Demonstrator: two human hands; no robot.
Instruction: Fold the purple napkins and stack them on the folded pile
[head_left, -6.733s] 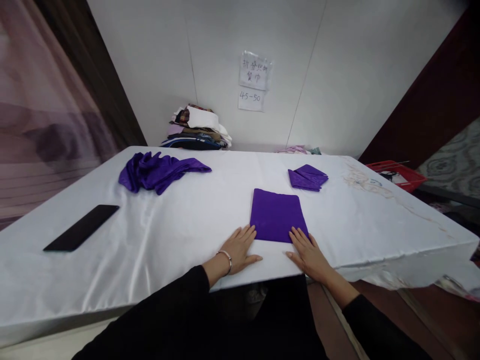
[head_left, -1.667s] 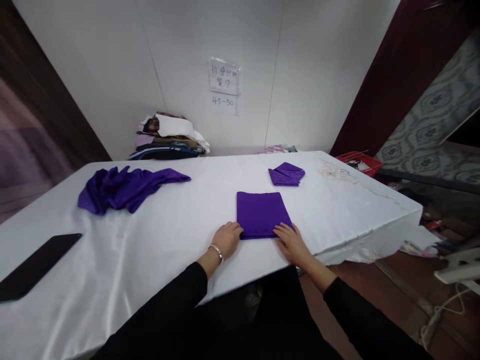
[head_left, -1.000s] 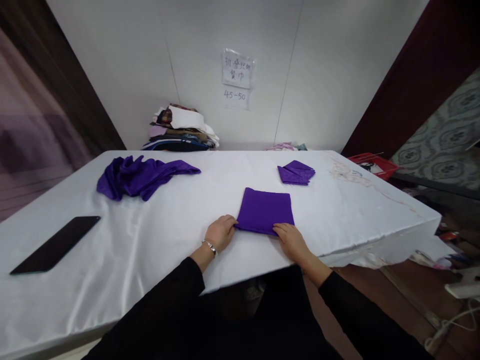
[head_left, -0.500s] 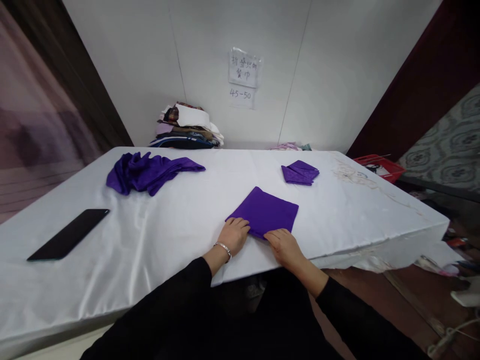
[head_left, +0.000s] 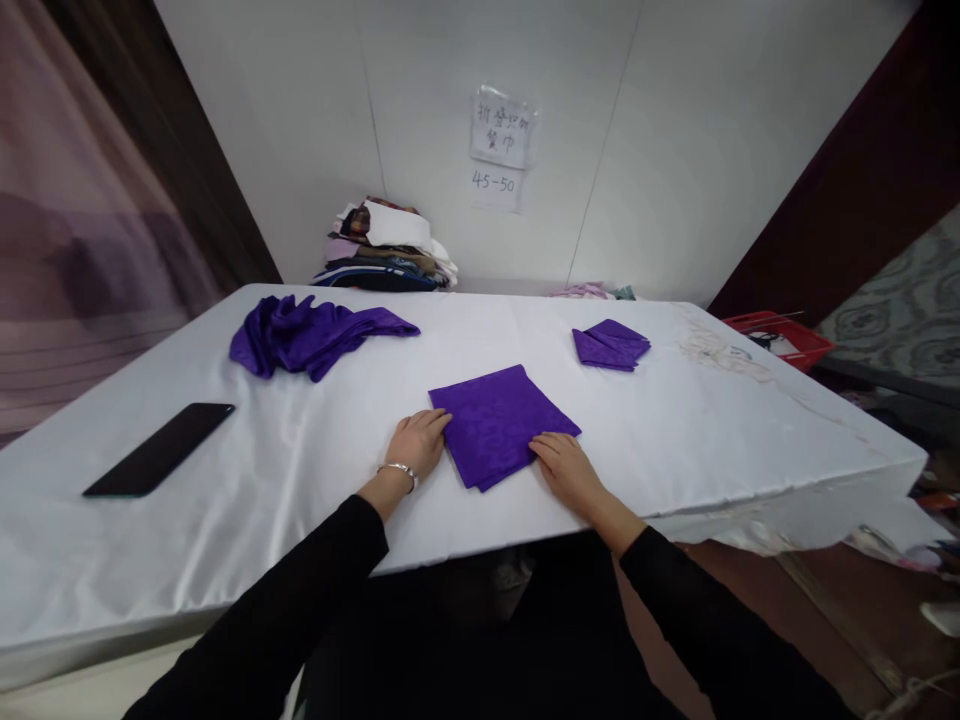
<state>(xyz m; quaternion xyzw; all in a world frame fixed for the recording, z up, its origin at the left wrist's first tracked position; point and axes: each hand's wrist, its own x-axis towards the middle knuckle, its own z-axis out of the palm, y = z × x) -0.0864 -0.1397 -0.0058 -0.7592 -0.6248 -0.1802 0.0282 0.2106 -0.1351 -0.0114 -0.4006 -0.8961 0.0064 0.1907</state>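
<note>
A purple napkin (head_left: pixel 510 420), folded into a flat square with one corner towards me, lies on the white-covered table (head_left: pixel 360 430). My left hand (head_left: pixel 418 442), with a silver bracelet at the wrist, has its fingers closed at the napkin's left edge. On the lower right edge, the fingers of my right hand (head_left: pixel 567 468) are pressed together on the cloth; the thumb is mostly hidden. Further back to the right sits a smaller folded purple napkin (head_left: pixel 611 345). A crumpled heap of purple cloth (head_left: pixel 315 335) rests at the back left.
A dark flat rectangular object (head_left: pixel 161 450) lies on the left of the table. Behind the table's far edge are a stack of folded clothes (head_left: pixel 390 245) and a wall sign (head_left: pixel 499 145). A red basket (head_left: pixel 784 338) stands past the right edge.
The napkin has turned, and its top now shows a patterned surface with a corner towards me. My left hand has moved left along with its edge; the view has shifted slightly.
</note>
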